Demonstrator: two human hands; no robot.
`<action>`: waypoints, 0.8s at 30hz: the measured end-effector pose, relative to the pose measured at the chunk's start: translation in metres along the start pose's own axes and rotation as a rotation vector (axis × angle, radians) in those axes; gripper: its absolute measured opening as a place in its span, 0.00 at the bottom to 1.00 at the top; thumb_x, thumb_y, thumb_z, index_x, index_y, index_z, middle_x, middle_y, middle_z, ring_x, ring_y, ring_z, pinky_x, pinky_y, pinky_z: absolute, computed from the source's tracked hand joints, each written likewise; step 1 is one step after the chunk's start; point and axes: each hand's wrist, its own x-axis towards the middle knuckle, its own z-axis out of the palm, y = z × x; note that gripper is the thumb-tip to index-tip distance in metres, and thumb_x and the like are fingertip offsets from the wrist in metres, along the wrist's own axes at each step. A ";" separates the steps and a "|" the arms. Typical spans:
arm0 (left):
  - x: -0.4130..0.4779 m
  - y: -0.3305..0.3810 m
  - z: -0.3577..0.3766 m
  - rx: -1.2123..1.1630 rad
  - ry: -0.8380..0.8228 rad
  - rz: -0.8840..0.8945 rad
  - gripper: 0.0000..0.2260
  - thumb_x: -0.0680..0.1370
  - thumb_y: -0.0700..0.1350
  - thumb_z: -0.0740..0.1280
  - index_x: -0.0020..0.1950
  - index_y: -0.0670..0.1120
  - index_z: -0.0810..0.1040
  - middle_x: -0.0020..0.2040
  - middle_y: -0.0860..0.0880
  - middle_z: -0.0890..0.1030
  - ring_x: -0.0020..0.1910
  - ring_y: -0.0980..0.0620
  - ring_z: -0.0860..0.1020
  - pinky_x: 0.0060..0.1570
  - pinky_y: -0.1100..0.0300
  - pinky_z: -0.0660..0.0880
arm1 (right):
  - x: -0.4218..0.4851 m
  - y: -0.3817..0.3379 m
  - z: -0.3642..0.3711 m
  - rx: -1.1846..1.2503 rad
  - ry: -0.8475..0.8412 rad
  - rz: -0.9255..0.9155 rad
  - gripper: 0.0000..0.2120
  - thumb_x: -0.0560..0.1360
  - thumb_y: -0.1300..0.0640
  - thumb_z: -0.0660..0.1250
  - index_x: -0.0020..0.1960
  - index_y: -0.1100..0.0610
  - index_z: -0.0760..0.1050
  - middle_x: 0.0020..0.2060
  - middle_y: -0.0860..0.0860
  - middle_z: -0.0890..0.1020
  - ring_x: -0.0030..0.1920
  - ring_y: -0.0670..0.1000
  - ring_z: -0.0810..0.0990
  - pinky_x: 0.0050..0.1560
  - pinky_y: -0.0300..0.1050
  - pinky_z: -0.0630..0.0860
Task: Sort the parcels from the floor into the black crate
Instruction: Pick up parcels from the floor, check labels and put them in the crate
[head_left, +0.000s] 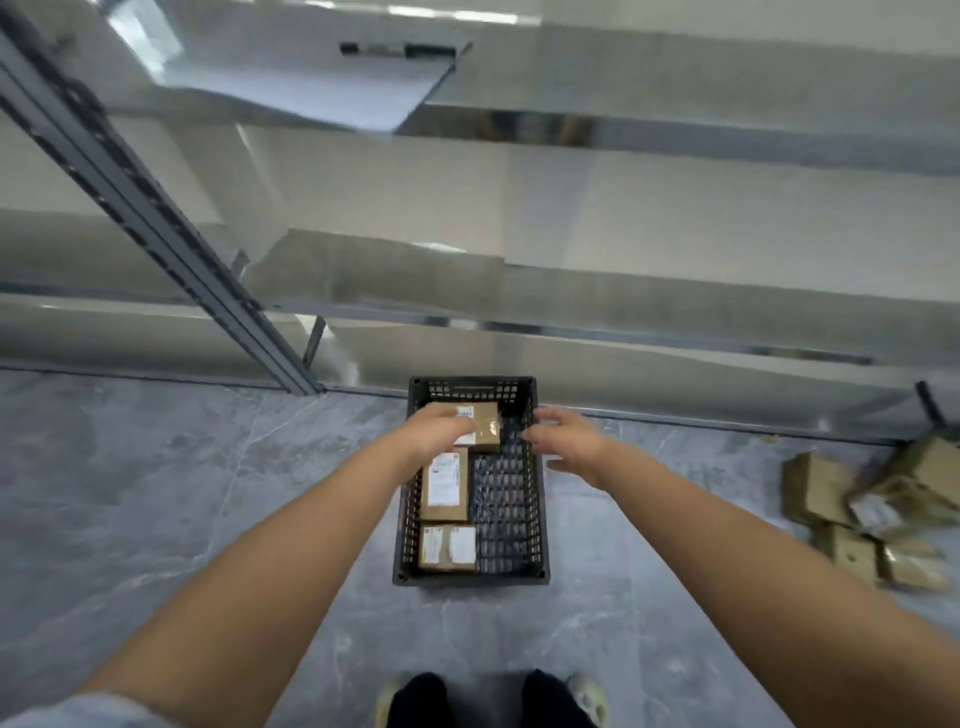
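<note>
Our left hand (441, 431) is over the far end of the crate (540, 525), on top of the far box (488, 423). We see only its back, so we cannot tell if the fingers hold the box or just touch it. Our right hand (566, 447) is next to it, over the crate's right wall, fingers spread wide, holding nothing. The biggest thing here is the rack (623, 296) in front of us, with its grey shelves. The crate sits on the floor (156, 493), just ahead of our feet (415, 696) and near the rack. Off to the right, well apart from the crate, a pile (878, 514) of boxes lies on the floor. In the crate three boxes lie in a row down the left side: the far box, the middle box (444, 486) and the near box (448, 548). The right side of the crate has no box in it. What could go wrong? The far box sits a bit more to the right than the other two, so if we let it go crooked, we think it may lean on the middle box and not lie flat. Our right hand is close to the wall and could bump it and push the crate. The pile is far to the side, so a box could slip from our hands on the long way over.
</note>
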 end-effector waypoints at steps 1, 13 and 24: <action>-0.023 0.024 -0.006 0.027 -0.006 0.029 0.18 0.77 0.51 0.64 0.65 0.47 0.70 0.65 0.48 0.74 0.53 0.52 0.75 0.47 0.60 0.71 | -0.021 -0.019 -0.013 0.003 0.010 -0.012 0.25 0.75 0.58 0.66 0.70 0.56 0.65 0.58 0.57 0.77 0.59 0.55 0.77 0.48 0.44 0.75; -0.210 0.262 -0.025 0.052 0.081 0.543 0.15 0.77 0.46 0.65 0.64 0.47 0.72 0.56 0.50 0.76 0.51 0.52 0.78 0.44 0.60 0.70 | -0.236 -0.209 -0.162 -0.010 0.228 -0.417 0.24 0.74 0.55 0.67 0.69 0.53 0.66 0.54 0.49 0.77 0.50 0.48 0.79 0.52 0.44 0.73; -0.263 0.362 0.021 0.116 -0.011 0.940 0.16 0.77 0.42 0.66 0.64 0.43 0.74 0.52 0.45 0.79 0.48 0.50 0.78 0.37 0.65 0.70 | -0.348 -0.206 -0.220 0.142 0.544 -0.569 0.23 0.75 0.58 0.66 0.68 0.53 0.67 0.49 0.48 0.78 0.49 0.48 0.80 0.51 0.43 0.74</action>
